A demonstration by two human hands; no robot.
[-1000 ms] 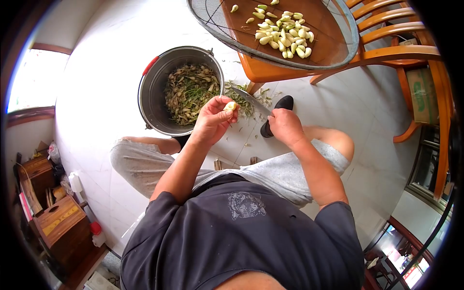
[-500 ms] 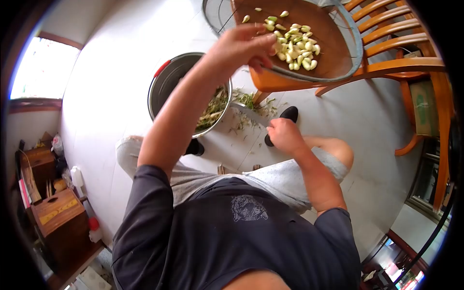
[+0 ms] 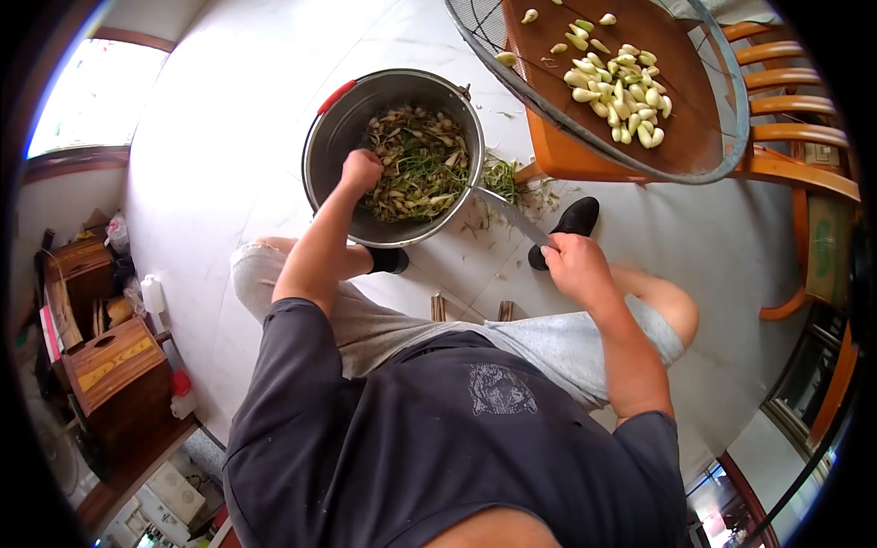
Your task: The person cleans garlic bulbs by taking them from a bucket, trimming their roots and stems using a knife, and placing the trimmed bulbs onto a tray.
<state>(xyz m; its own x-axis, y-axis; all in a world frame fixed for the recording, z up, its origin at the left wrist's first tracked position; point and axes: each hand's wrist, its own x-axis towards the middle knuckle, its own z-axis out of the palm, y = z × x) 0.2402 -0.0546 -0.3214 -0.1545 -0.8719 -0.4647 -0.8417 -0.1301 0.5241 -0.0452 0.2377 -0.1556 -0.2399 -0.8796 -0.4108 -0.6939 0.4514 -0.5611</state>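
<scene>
My left hand (image 3: 363,171) is inside a round metal bucket (image 3: 327,128), at the left edge of the unpeeled bulbs (image 3: 418,169) and green stalk scraps in it. Its fingers are curled closed; whatever they grip is hidden. My right hand (image 3: 577,265) is wrapped round the handle of a knife (image 3: 513,216). The blade points up and left, and its tip meets the bucket's right rim. Pale peeled bulbs (image 3: 626,96), several of them greenish, lie in a shallow round mesh sieve (image 3: 736,119) at the upper right.
The sieve rests on a wooden chair (image 3: 566,151) with a slatted back. Green trimmings (image 3: 501,178) and dry skins lie on the tiled floor between bucket and chair. My black shoe (image 3: 577,219) stands beside the blade. Wooden boxes (image 3: 114,365) stand at the left.
My left hand has moved from above the sieve down and left into the bucket. The knife stays in my right hand near the bucket's rim. The whole view has shifted somewhat.
</scene>
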